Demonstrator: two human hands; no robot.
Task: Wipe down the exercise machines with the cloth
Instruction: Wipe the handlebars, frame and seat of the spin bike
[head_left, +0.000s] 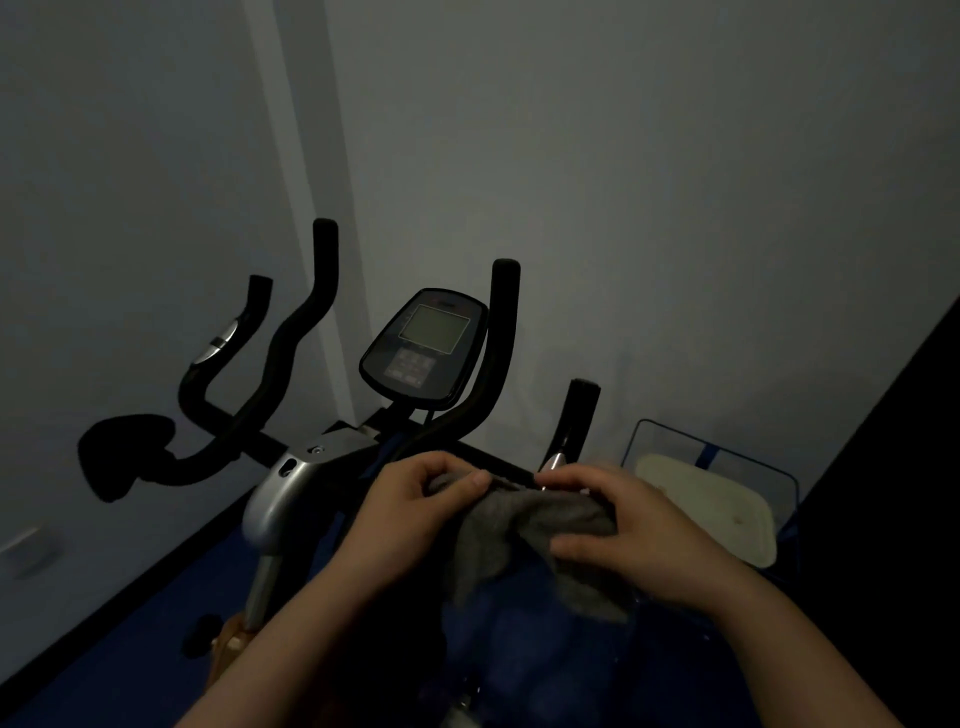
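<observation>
A grey cloth (514, 540) hangs crumpled between both hands in front of an exercise bike (291, 483) with black handlebars. My left hand (410, 514) pinches the cloth's upper left part between thumb and fingers. My right hand (634, 530) grips its right side, thumb underneath. The bike's console (423, 348) with a dark screen stands just beyond the hands. The right handlebar grip (579, 415) rises behind my right hand. The room is dim.
A pale wall stands close behind the bike. A wire-framed container (711, 452) holding a pale lidded box (717, 509) sits at the right. A dark panel (893, 493) fills the far right. Blue floor (130, 639) lies below.
</observation>
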